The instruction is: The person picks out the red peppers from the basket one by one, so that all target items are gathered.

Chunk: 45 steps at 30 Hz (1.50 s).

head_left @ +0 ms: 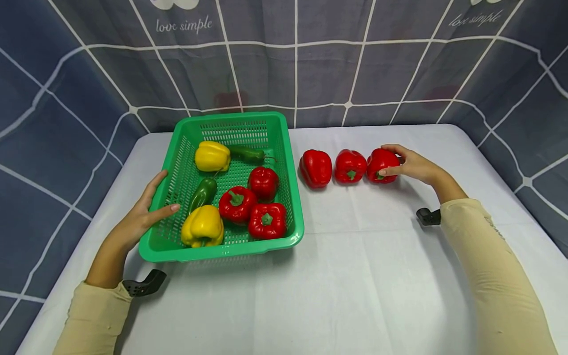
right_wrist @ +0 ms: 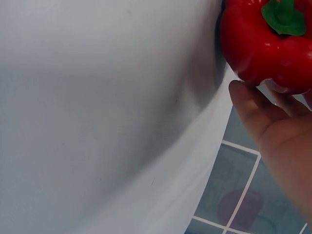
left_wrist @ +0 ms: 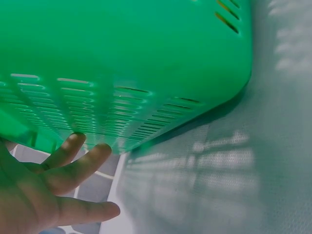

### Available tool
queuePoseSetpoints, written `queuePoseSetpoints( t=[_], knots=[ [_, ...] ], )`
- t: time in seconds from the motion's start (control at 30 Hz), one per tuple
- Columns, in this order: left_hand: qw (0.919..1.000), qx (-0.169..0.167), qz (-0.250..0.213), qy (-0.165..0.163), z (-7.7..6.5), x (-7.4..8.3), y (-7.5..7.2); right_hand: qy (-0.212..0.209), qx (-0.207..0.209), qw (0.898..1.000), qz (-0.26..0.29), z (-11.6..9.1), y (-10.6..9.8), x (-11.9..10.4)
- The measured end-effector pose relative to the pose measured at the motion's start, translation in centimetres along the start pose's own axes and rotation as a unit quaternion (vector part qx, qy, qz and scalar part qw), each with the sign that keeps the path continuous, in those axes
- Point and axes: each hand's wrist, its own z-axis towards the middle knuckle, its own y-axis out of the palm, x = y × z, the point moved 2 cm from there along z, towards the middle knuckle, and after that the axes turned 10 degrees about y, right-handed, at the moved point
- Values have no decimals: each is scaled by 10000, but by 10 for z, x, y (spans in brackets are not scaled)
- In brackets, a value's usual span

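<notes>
Toward the desk's far-right corner (head_left: 448,140), our right hand (head_left: 417,165) pinched the rightmost red pepper (head_left: 383,160), our left hand (head_left: 135,219) spread at the basket's left edge (head_left: 149,241). Gripping seemed underway; we next needed steadiness.

From here the right hand (head_left: 412,165) hides part of its pepper (head_left: 379,160); both sleeves (head_left: 492,266) run out of sight below.

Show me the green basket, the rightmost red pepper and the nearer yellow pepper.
Green basket (head_left: 222,252): head view, on its front rim.
Rightmost red pepper (head_left: 379,160): head view, on its body.
Nearer yellow pepper (head_left: 201,225): head view, mid-body.
</notes>
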Motion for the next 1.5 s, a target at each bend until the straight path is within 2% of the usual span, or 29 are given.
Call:
queuePoseSetpoints(
  t=[0.5, 1.0, 1.27, 1.5],
  knots=[
    [9999, 62, 90, -6, -1, 1, 0, -128, 55, 9997, 189, -2, -4, -2],
    [10000, 28, 33, 39, -1, 1, 0, -243, 182, 9995, -84, -12, -12, -19],
    [10000, 2, -67, -14, -1, 1, -2, -491, 363, 9972, -438, -11, -7, -39],
    [10000, 19, -21, -6, -1, 2, -2, -996, 577, 9864, -1171, -12, 5, -74]
  ],
)
